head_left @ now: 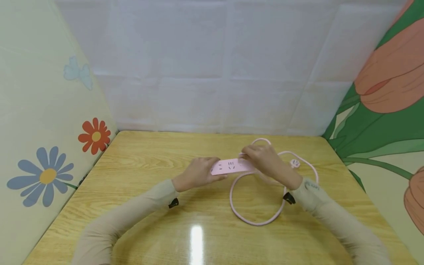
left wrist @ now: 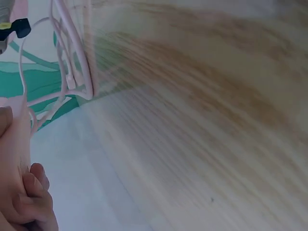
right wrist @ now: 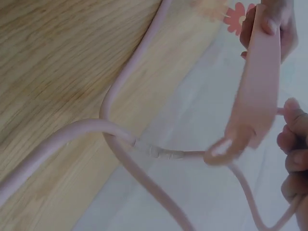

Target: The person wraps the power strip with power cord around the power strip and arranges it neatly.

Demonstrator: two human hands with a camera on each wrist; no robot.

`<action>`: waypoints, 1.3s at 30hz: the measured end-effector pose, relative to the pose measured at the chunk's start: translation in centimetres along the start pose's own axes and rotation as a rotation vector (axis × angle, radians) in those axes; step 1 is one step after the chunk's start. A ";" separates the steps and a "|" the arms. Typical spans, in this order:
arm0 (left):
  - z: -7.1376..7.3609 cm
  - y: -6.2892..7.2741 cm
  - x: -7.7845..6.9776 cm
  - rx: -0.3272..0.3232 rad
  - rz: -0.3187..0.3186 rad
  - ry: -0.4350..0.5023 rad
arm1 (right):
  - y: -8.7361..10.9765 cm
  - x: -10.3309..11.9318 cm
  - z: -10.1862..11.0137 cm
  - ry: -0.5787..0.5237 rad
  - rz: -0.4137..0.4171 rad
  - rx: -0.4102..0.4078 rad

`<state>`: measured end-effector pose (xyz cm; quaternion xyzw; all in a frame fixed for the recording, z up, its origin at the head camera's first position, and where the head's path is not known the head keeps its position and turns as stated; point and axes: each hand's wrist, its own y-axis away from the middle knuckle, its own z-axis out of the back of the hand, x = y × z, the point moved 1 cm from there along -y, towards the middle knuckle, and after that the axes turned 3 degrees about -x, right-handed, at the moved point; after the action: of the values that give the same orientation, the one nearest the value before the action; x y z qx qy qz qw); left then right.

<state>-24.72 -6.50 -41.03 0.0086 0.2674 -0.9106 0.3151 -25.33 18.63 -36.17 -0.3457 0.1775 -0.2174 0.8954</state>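
A pink power strip point(head_left: 228, 166) is held above the table, its socket face turned up in the head view. My left hand point(head_left: 200, 172) grips its left end, thumb on the near side. At the right end is my right hand point(head_left: 266, 160); the right wrist view shows its fingertips point(right wrist: 291, 107) pinching a thin stretch of pink cord beside the strip. More of the pink power cord point(head_left: 258, 223) loops on the table below. A clear sleeve point(right wrist: 159, 152) sits on the cord. The strip's right end carries a pink loop point(right wrist: 226, 153).
The cord's plug point(head_left: 294, 163) lies to the right, beyond the right wrist. Wood-grain tabletop point(head_left: 159, 228) stretches around the hands. A white sheet point(head_left: 212, 73) stands behind, with flower-printed panels point(head_left: 46, 110) at both sides.
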 end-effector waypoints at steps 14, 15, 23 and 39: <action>0.7 0.0 -0.2 0.031 0.232 0.195 | -0.1 2.0 1.4 -0.165 -0.122 -0.014; 0.8 0.1 -0.1 0.032 0.239 0.211 | -0.1 2.1 1.6 -0.166 -0.125 0.008; 1.3 0.4 -0.1 0.045 0.258 0.245 | 0.7 2.6 3.8 -0.062 -0.091 0.214; 2.6 0.3 -0.1 -0.085 0.242 0.301 | 0.8 2.1 5.7 -0.138 -0.059 0.209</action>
<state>-24.08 -7.98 -38.91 0.1635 0.3467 -0.8425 0.3786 -20.66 21.12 -33.07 -0.2697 0.0816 -0.2365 0.9299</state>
